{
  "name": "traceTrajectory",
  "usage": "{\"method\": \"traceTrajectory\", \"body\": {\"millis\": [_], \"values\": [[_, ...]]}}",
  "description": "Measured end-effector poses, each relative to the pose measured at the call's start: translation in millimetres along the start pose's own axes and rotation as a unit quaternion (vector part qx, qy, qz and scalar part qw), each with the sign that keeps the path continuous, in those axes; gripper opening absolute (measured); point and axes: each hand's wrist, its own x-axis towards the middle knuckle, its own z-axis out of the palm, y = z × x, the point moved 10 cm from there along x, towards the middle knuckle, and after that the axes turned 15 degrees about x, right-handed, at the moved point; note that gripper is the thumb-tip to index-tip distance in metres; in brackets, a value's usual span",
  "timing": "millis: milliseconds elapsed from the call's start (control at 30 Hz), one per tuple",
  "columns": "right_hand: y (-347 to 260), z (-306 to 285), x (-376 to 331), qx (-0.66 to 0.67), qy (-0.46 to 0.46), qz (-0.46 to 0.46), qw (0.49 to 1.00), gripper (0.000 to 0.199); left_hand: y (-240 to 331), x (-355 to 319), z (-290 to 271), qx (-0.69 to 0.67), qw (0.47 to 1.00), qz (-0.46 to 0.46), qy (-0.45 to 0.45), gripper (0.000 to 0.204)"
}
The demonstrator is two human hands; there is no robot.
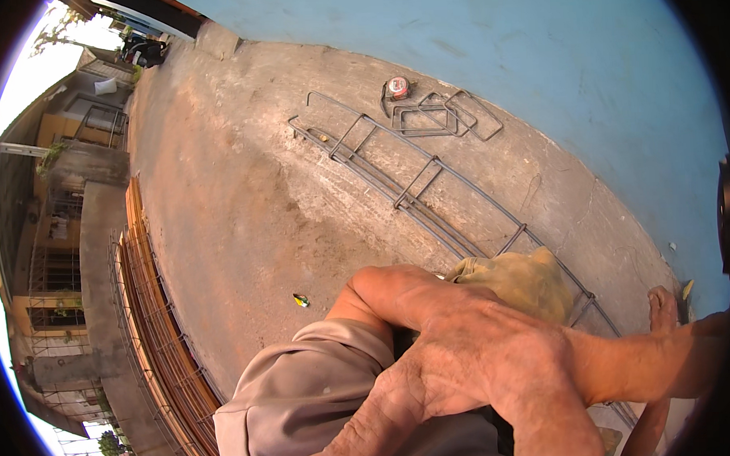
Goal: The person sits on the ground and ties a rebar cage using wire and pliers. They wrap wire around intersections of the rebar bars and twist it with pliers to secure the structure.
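On my head feed, a bare hand (494,348) looms between 4 and 5 o'clock, overlapping other bare skin so closely that I cannot sort left from right. I cannot tell whether either grip is released, clenched or grasping anything, since the fingertips are hidden or cut off. Just beyond it, at 4 o'clock, I see a yellow-brown cloth (520,283), which hides part of the steel bar cage (436,158). That cage lies on the concrete ground (219,193), running from 11 o'clock down to 4 o'clock. Bent wire rectangles (426,133) overlap one another at 1 o'clock, with a round red-and-white tape measure (398,87) near them toward 12. I have taupe clothing (298,383) at 7 o'clock, long rusty bars (155,316) at 8, and a blue wall (552,69) from 12 round to 3.
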Motion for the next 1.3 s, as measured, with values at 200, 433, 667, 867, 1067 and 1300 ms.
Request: {"method": "traceTrajectory", "body": {"millis": [200, 433, 667, 867, 1067, 1300], "values": [[-3, 10, -2, 0.000, -0.006, -0.010, 1.000, 0.028, 3, 1, -3, 0.002, 1.000, -0.008, 0.007, 0.039], [-17, 8, -3, 0.038, 0.007, 0.009, 0.999, 0.014, -32, 22, -50, 0.002, 0.992, -0.108, 0.071, 0.038], [-24, 0, -6, 0.062, 0.017, 0.022, 0.998, 0.013, -85, -6, -120, -0.018, 0.956, -0.234, 0.179, 0.030], [-23, -4, -12, 0.051, 0.024, 0.004, 0.998, 0.016, -102, -15, -132, -0.018, 0.936, -0.271, 0.224, 0.022], [-21, -5, -16, 0.056, 0.020, -0.014, 0.998, 0.014, -112, -21, -138, 0.005, 0.930, -0.283, 0.234, 0.018], [-25, -3, -19, 0.044, 0.017, -0.016, 0.999, 0.012, -116, -31, -160, 0.050, 0.916, -0.296, 0.265, 0.010]]}}
